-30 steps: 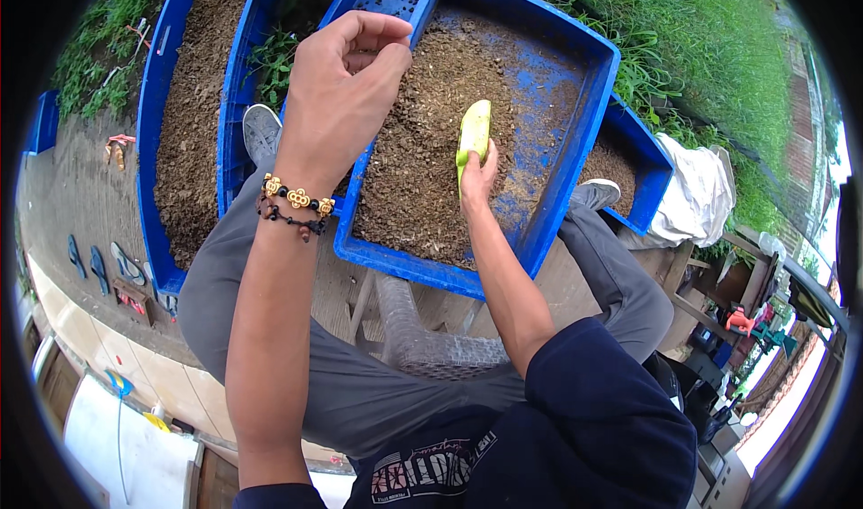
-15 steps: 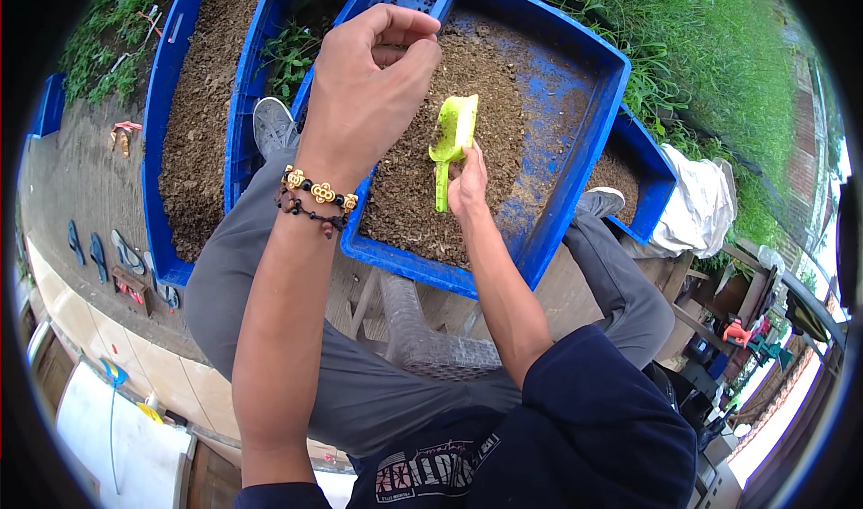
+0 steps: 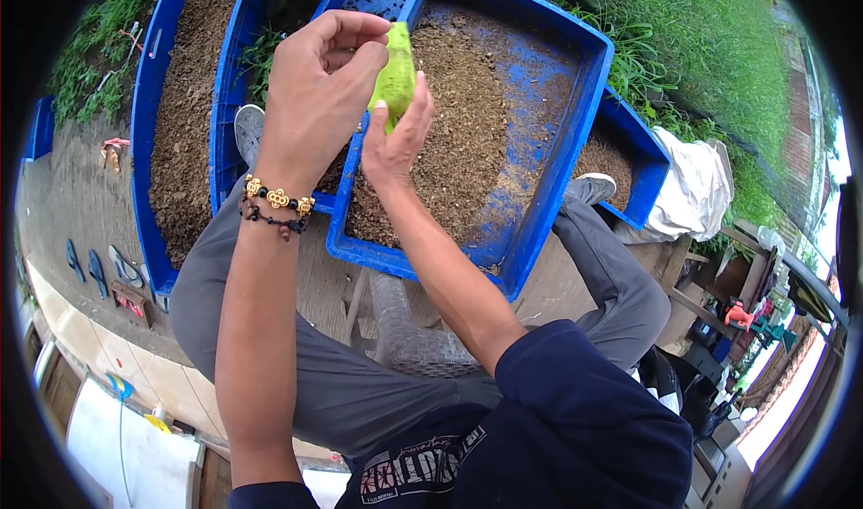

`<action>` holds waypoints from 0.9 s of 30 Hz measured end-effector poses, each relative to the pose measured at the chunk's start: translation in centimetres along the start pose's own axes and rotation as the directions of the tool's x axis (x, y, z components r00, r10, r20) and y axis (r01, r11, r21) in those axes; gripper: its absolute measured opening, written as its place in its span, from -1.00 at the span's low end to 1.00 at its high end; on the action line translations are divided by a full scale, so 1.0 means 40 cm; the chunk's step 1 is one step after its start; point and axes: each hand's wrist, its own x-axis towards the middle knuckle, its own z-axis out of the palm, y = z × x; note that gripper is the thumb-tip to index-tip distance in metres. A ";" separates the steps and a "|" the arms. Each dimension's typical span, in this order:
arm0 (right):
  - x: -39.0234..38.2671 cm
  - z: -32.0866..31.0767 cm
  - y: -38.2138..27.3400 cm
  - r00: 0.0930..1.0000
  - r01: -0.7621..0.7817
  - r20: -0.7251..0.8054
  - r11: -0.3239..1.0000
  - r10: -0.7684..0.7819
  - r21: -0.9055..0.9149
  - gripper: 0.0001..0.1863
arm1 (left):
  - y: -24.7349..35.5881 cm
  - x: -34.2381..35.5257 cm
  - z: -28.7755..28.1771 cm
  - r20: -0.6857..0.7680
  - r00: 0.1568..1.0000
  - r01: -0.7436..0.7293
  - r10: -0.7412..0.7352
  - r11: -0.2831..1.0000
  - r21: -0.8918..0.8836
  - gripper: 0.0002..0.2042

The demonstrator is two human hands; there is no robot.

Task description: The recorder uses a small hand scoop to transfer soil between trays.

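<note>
The right hand (image 3: 397, 145) clasps a scoop (image 3: 394, 78) between thumb and fingers by the tray's (image 3: 586, 91) left edge; the left hand's (image 3: 315, 91) fingers curl (pinching what, cannot tell). Holding level should limit spills.

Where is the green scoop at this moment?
The green scoop is in the right hand, slightly left of centre in the upper head view, close beside the left hand and over the left edge of the large blue tray.
</note>
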 end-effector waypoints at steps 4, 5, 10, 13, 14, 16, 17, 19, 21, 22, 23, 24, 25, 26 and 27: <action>-0.042 -0.135 0.161 0.896 -0.441 0.027 0.895 0.444 -0.069 -0.34 | 0.000 -0.017 -0.025 -0.035 0.999 0.006 -0.006 1.000 0.007 -0.78; -0.053 -0.199 0.308 0.880 -0.471 -0.035 0.880 0.473 0.061 -0.35 | 0.014 -0.003 0.009 -0.009 1.000 -0.022 0.022 0.999 -0.027 -0.78; -0.246 -0.355 0.498 0.725 -0.683 0.071 0.701 0.685 0.207 -0.36 | -0.002 0.008 0.017 -0.003 0.999 -0.047 0.047 0.999 -0.004 -0.79; -0.303 -0.326 0.471 0.648 -0.756 0.141 0.610 0.748 0.238 -0.34 | -0.024 0.001 0.009 -0.079 0.986 -0.146 0.146 0.989 0.000 -0.81; -0.303 -0.314 0.463 0.632 -0.769 0.132 0.596 0.764 0.233 -0.33 | -0.022 0.000 0.010 -0.076 0.986 -0.147 0.146 0.989 -0.005 -0.81; -0.301 -0.286 0.450 0.605 -0.785 0.140 0.559 0.784 0.266 -0.32 | -0.019 -0.002 0.009 -0.071 0.987 -0.148 0.147 0.989 -0.011 -0.81; -0.298 -0.271 0.438 0.595 -0.792 0.152 0.543 0.789 0.281 -0.32 | -0.014 -0.004 0.006 -0.049 0.994 -0.102 0.102 0.995 0.014 -0.81; -0.289 -0.236 0.416 0.612 -0.783 0.175 0.560 0.771 0.271 -0.31 | -0.011 -0.005 0.003 -0.031 0.998 -0.054 0.055 0.998 0.040 -0.80; -0.286 -0.200 0.389 0.596 -0.795 0.210 0.532 0.775 0.293 -0.32 | -0.012 -0.007 -0.003 -0.030 0.998 -0.063 0.064 0.997 0.041 -0.80; -0.286 -0.180 0.375 0.607 -0.786 0.220 0.536 0.764 0.309 -0.32 | -0.013 -0.009 -0.005 -0.035 0.997 -0.060 0.062 0.997 0.045 -0.80; -0.282 -0.163 0.370 0.620 -0.775 0.224 0.542 0.752 0.326 -0.32 | -0.012 -0.008 -0.003 -0.040 0.997 -0.063 0.065 0.997 0.037 -0.80; -0.277 -0.148 0.366 0.646 -0.756 0.224 0.570 0.730 0.322 -0.32 | -0.012 -0.007 -0.001 -0.045 0.997 -0.066 0.068 0.997 0.029 -0.80; -0.274 -0.137 0.363 0.642 -0.760 0.236 0.564 0.730 0.323 -0.32 | -0.012 -0.006 0.001 -0.046 0.997 -0.066 0.067 0.997 0.027 -0.80; -0.258 -0.128 0.377 0.673 -0.737 0.242 0.606 0.699 0.301 -0.32 | -0.008 0.000 0.012 -0.041 0.996 -0.075 0.075 0.997 0.019 -0.80; -0.239 -0.126 0.394 0.704 -0.710 0.245 0.647 0.667 0.278 -0.32 | -0.003 0.007 0.026 -0.033 0.996 -0.084 0.085 0.996 0.008 -0.79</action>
